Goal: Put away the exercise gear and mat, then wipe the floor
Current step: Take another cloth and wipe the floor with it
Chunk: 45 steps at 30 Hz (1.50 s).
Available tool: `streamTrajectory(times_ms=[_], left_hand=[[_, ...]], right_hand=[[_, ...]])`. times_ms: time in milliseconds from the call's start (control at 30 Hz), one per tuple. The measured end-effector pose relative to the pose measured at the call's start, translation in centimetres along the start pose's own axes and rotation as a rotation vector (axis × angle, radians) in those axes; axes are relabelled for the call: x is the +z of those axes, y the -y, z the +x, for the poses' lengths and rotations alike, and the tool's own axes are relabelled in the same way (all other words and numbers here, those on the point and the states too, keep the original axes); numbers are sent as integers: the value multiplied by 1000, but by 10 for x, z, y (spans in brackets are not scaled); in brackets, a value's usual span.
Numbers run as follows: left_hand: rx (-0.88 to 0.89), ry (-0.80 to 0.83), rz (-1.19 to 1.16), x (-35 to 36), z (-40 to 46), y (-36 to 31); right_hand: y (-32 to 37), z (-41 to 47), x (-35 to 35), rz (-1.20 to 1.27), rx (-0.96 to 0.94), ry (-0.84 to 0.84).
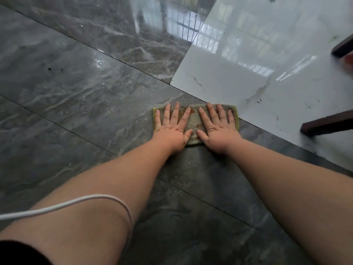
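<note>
A grey-green folded cloth [193, 121] with a yellow edge and rust-coloured stains lies flat on the dark marble floor [76, 88]. My left hand [171, 129] presses down on its left half, palm flat and fingers spread. My right hand [217, 129] presses the right half in the same way. Both arms are stretched forward. The cloth's far right corner touches the seam with the white tile [257, 73]. No exercise gear or mat is in view.
Two dark wooden furniture legs [324, 125] [342, 47] stand on the white tile at the right. A white cable [80, 202] loops over my left forearm. The glossy floor mirrors a window grille. Small dark marks dot the white tile near the cloth.
</note>
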<state>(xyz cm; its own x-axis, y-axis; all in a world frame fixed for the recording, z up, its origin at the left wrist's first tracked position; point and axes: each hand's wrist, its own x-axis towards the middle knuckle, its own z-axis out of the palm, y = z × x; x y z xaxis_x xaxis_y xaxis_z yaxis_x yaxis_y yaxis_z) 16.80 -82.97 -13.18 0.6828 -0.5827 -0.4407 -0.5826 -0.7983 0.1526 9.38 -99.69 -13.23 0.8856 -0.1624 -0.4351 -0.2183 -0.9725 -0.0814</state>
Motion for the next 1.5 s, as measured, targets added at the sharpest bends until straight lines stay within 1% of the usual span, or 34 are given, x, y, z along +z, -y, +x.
streamTrajectory(times_ms=[67,167,333,433,567,667,767,867,967,1033,1167,1267,1500], left_hand=[[23,-27,31,10,-21,6],[9,-40,20,34,-73,16],[-44,-15,22,74,-166,30],[-71,2,-2,89,-197,38],[-87,29,-14,101,-231,47],[-111,-40,-41,122,-259,53],[-105,-120,-57,140,-276,56],[-129,-128,-58,136,-275,48],[-226,-104,-98,127,-260,34],[-288,-111,-97,123,-246,36],[-316,-126,-53,100,-207,79],[-300,-92,-49,75,-175,113],[-307,-149,-13,30,-94,168]], right_hand=[[13,-19,8,-10,-10,2],[40,-63,26,-6,-67,1],[90,-130,65,-11,-122,29],[112,-153,80,11,-122,6],[130,-179,90,2,-184,39],[142,-193,101,-24,-243,29],[146,-194,108,-43,-233,14],[149,-189,110,-79,-236,-4],[154,-177,106,-84,-243,-24],[159,-159,98,-74,-251,-42],[169,-103,68,-59,-288,-61],[176,-65,49,-44,-297,-82],[190,30,12,-27,-294,-147]])
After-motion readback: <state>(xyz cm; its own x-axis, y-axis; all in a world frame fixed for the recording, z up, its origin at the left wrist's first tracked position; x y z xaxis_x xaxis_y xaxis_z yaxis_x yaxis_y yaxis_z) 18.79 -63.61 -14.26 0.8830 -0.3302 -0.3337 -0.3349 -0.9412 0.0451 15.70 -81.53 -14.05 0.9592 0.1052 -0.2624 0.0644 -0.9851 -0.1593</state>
